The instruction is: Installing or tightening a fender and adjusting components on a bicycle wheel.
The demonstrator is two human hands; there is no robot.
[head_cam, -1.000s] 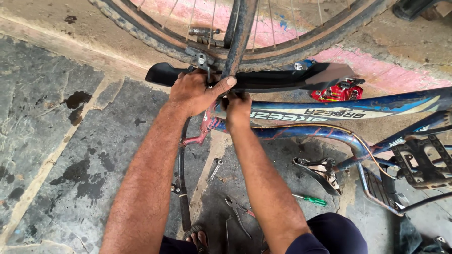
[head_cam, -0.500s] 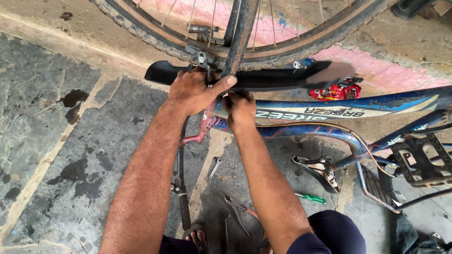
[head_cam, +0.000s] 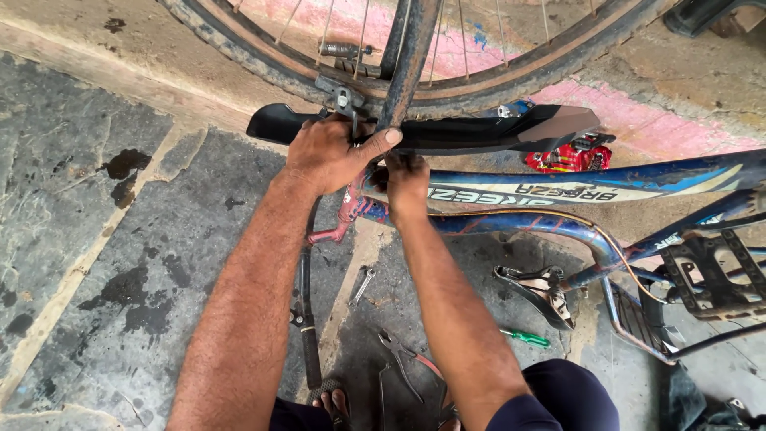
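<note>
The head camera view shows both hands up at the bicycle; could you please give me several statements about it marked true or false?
1. The left hand grips the black mudguard near the fork. True.
2. The right hand holds the green screwdriver. False: it lies on the floor, and the hand is at the blue frame.
3. A small spanner lies on the floor. True.
4. The pliers rest on the wheel. False: they lie on the floor.

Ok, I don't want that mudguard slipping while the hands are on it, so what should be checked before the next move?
1. Left hand grips black mudguard: ok.
2. Right hand on the blue frame joint: ok; what its fingers hold: cannot tell.
3. Mudguard sits under the tyre: ok.
4. Spanner and pliers lie on the floor near the person: ok.
5. Bracket bolt tight: cannot tell.
</note>
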